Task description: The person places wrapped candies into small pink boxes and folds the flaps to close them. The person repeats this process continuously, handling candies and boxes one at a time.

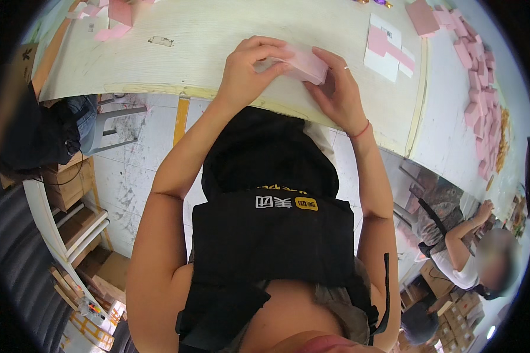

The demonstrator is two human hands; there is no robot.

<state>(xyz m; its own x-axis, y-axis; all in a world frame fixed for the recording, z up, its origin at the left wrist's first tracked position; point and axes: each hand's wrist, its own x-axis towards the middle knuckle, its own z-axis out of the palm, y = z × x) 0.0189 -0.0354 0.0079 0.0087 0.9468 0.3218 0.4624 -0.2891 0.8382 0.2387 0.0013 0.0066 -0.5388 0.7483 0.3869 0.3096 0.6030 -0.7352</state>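
Above the near edge of the table, a small pink cardboard box (307, 66) is held between both of my hands. My left hand (256, 66) grips its left end between thumb and fingers. Around its right end curve the thumb and fingers of my right hand (338, 86), which has a red cord at the wrist. Just right of my hands lie flat white and pink cardboard pieces (384, 53), one bearing a printed code. The underside of the box is hidden.
Many pink boxes (477, 84) are heaped on the table's right part. Folded pink card pieces (119, 20) lie at the upper left. One person (463, 260) sits at the right, another (35, 128) at the left. Cardboard boxes (70, 181) stand on a shelf below left.
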